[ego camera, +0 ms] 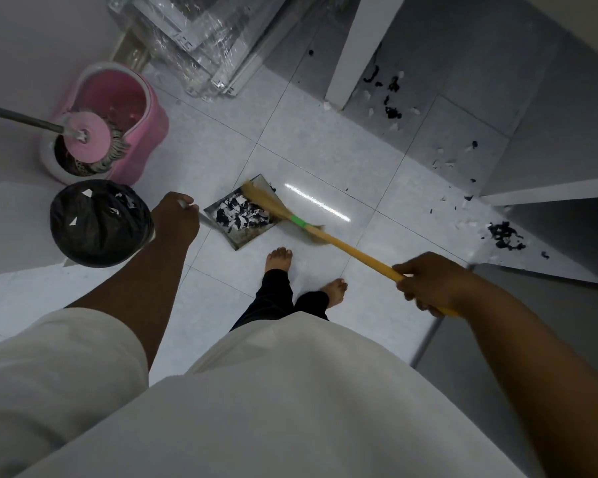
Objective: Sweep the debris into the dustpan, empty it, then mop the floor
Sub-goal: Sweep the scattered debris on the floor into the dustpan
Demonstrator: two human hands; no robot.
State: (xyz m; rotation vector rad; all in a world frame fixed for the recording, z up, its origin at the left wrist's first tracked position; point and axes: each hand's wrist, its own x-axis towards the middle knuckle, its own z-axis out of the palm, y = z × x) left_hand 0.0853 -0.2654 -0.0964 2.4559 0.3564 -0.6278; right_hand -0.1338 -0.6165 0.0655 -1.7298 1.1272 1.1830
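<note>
The lower half of the frame is filled by a white garment (pixel 290 408), by which the legs are largely hidden; only two bare feet (pixel 278 258) are seen beyond its hem on the pale tiled floor (pixel 325 160). At right centre, the right hand (pixel 428 284) is wrapped round the yellow handle of a broom (pixel 354 252), all fingers curled tight about it, with the handle's end cut off behind the wrist. At left centre, the left hand (pixel 175 219) is viewed from the back; a thin metal handle is held in it, but the fingers are tucked beneath and their lie cannot be told. The dustpan (pixel 247 238) is set on the floor at frame centre, just ahead of the feet, with black and white debris (pixel 242 215) heaped inside and the blurred broom bristles laid across its far edge. A bin (pixel 97 225) lined in black is placed left of the hand. Farther, at upper left, a mop (pixel 87 136) is rested in a pink mop bucket (pixel 125 105), its pole cut by the frame edge. Scattered scraps (pixel 503 236) are left at right and upper right. Plastic-wrapped frames (pixel 201 39) are blurred at top.
</note>
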